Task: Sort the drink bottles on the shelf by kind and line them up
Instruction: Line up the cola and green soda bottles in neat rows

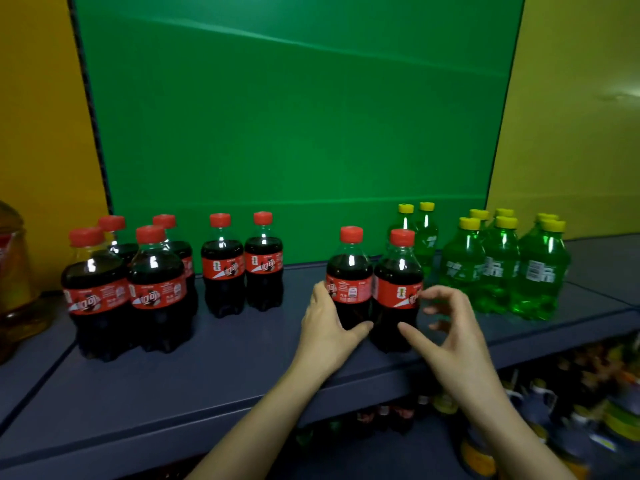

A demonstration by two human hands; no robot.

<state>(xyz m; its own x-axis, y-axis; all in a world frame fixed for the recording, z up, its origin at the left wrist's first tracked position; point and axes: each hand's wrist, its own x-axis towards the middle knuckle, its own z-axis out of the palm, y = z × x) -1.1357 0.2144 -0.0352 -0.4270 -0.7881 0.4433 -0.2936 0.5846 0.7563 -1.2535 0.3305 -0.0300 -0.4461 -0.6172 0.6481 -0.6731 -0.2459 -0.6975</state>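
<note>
The left hand point(327, 329) wraps one cola bottle point(349, 277) on the shelf point(221, 368); the right hand point(446, 327), fingers spread, hovers around a second cola bottle point(398, 289) without gripping; eight cola bottles stand in all; at least eight green bottles point(498, 268) cluster right.

A flat green backboard point(294, 116) stands behind the dark blue shelf point(173, 382), flanked by yellow panels point(571, 116) — dim light, soft glare upper right — cluttered lower shelf point(571, 410) beneath.
</note>
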